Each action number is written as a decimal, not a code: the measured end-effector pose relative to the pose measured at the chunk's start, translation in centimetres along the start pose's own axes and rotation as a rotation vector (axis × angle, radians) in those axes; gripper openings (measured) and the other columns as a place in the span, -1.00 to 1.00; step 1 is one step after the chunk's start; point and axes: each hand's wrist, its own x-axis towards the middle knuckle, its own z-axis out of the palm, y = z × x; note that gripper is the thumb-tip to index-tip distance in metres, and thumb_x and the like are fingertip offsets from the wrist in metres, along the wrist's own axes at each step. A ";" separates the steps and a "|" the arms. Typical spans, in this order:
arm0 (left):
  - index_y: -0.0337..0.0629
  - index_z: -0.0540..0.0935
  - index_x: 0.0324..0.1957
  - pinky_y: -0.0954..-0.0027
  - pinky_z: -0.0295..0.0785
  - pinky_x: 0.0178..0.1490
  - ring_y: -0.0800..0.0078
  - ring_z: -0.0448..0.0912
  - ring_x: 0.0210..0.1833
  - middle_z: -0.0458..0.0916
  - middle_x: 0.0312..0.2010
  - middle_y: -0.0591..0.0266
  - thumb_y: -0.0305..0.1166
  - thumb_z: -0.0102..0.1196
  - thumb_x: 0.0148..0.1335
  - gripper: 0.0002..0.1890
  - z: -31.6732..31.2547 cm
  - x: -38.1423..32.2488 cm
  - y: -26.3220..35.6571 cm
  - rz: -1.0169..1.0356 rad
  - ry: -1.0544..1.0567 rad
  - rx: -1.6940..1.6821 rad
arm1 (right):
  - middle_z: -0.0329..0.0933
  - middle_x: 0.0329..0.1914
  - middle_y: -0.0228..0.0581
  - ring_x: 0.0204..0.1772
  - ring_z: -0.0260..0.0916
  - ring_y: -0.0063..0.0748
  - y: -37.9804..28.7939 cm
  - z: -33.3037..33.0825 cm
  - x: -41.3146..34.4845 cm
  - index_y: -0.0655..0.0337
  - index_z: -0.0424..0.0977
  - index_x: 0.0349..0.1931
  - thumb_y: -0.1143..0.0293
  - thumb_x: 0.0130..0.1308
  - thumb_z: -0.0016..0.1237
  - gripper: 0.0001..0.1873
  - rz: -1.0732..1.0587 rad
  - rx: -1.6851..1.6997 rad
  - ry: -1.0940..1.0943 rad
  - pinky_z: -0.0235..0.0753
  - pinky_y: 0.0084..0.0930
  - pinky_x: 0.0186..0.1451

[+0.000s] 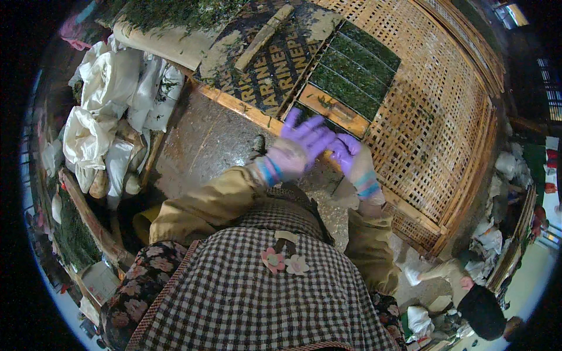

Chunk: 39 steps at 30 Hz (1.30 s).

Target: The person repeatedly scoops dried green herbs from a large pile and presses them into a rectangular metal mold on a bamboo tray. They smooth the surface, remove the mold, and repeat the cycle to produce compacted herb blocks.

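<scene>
My left hand (303, 142), in a thin purple glove, is spread palm down over the near section of a divided tray (311, 71). My right hand (349, 153), gloved the same way, has bent fingers at the tray's near right corner, touching or almost touching the left one. Motion blurs both, and whether the right fingers pinch anything is hidden. Just beyond the hands, a flat wooden block with a raised grip (338, 109) lies across the tray. Past it, thin white lines divide several bands of dark green shredded plant matter (351, 72).
A woven bamboo rack (421, 109) spreads out on the right. Printed plywood (268, 66) bears a wooden stick (263, 37); loose green matter (189, 17) heaps beyond. White sacks (105, 83) stand at left. Another person (480, 307) is at lower right.
</scene>
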 end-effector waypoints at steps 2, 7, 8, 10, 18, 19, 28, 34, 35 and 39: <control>-0.08 0.39 0.26 -0.30 0.03 0.37 0.12 0.34 0.33 0.50 0.17 0.15 -0.38 0.05 0.06 -0.39 -2.3 -1.4 -1.7 -0.138 0.114 -0.039 | 0.63 -0.27 0.01 -0.25 0.59 0.02 -0.7 -0.1 0.9 0.24 0.59 -0.28 0.09 0.32 0.00 -0.65 0.335 -0.195 -0.257 0.55 -0.29 -0.18; -0.06 0.42 0.23 -0.13 0.10 0.39 0.08 0.37 0.31 0.53 0.11 0.09 -0.47 0.07 0.05 -0.40 -5.0 -4.0 -3.2 -0.320 0.105 -0.075 | 0.61 -0.23 0.07 -0.14 0.58 0.11 -4.5 2.1 5.2 0.21 0.62 -0.22 0.03 0.31 -0.08 -0.59 0.239 -0.871 -0.591 0.55 -0.18 -0.02; -0.05 0.43 0.22 -0.11 0.13 0.39 0.09 0.39 0.29 0.55 0.08 0.09 -0.48 0.08 0.05 -0.42 -5.1 -4.4 -3.0 -0.336 0.078 -0.085 | 0.60 -0.24 0.10 -0.15 0.56 0.14 -5.0 2.6 5.7 0.23 0.61 -0.24 0.05 0.33 -0.10 -0.60 0.139 -0.613 -0.456 0.55 -0.17 -0.05; -0.10 0.45 0.21 -0.09 0.17 0.37 0.02 0.40 0.27 0.54 0.08 0.04 -0.53 0.05 0.07 -0.44 -5.3 -5.2 -2.9 -0.336 0.147 -0.133 | 0.59 -0.29 0.08 -0.22 0.55 0.16 -5.6 3.1 6.3 0.23 0.59 -0.24 0.06 0.35 -0.12 -0.61 -0.049 -0.290 -0.213 0.55 -0.16 -0.14; -0.11 0.46 0.20 -0.03 0.22 0.35 0.03 0.42 0.25 0.55 0.06 0.03 -0.48 0.07 0.09 -0.46 -5.2 -8.0 -4.7 -0.314 0.105 -0.096 | 0.63 -0.39 -0.15 -0.28 0.61 -0.32 -5.0 5.4 6.7 0.28 0.59 -0.17 0.20 0.39 -0.09 -0.68 0.301 -0.324 -0.536 0.58 -0.39 -0.14; -0.10 0.45 0.21 -0.02 0.20 0.37 0.04 0.40 0.27 0.54 0.08 0.06 -0.44 0.09 0.08 -0.45 -5.3 -8.0 -4.6 -0.273 0.064 -0.084 | 0.63 -0.33 -0.17 -0.24 0.60 -0.44 -4.8 6.2 7.2 0.31 0.57 -0.09 0.31 0.41 -0.09 -0.73 0.179 -0.205 -0.426 0.58 -0.48 -0.11; -0.07 0.45 0.24 -0.32 -0.24 0.47 0.10 0.17 0.46 0.47 0.21 0.20 -0.28 0.04 0.09 -0.42 -2.4 -2.3 -2.9 -0.112 -0.265 0.295 | 0.62 -0.11 -0.16 -0.17 0.59 -0.44 -0.8 1.1 -0.1 0.34 0.46 0.08 0.33 0.43 -0.08 -0.67 -0.065 0.486 0.339 0.57 -0.55 -0.16; -0.01 0.49 0.21 -0.38 -0.30 0.44 0.14 0.07 0.50 0.43 0.27 0.28 -0.27 -0.15 0.24 -0.52 -0.4 -1.0 -3.4 -0.206 -0.259 0.289 | 0.59 -0.06 -0.27 -0.03 0.49 -0.52 -0.9 -3.3 -4.2 0.36 0.51 0.04 0.27 0.44 -0.06 -0.66 0.177 0.438 0.738 0.47 -0.56 0.03; -0.01 0.49 0.22 -0.39 -0.29 0.44 0.13 0.06 0.50 0.41 0.28 0.29 -0.27 -0.16 0.25 -0.52 -0.2 -0.9 -3.4 -0.213 -0.251 0.325 | 0.59 -0.06 -0.28 -0.01 0.48 -0.51 -1.0 -3.9 -4.9 0.36 0.51 0.04 0.27 0.44 -0.07 -0.66 0.263 0.424 0.810 0.46 -0.55 0.07; -0.01 0.47 0.24 -0.45 -0.29 0.41 0.13 0.04 0.51 0.33 0.34 0.30 -0.27 -0.20 0.28 -0.52 0.5 -0.7 -3.4 -0.222 -0.392 0.396 | 0.44 0.22 -0.05 0.32 0.30 -0.09 -0.9 -2.7 -6.3 0.15 0.55 0.03 0.24 0.37 -0.04 -0.68 0.144 -0.739 0.779 0.31 -0.24 0.35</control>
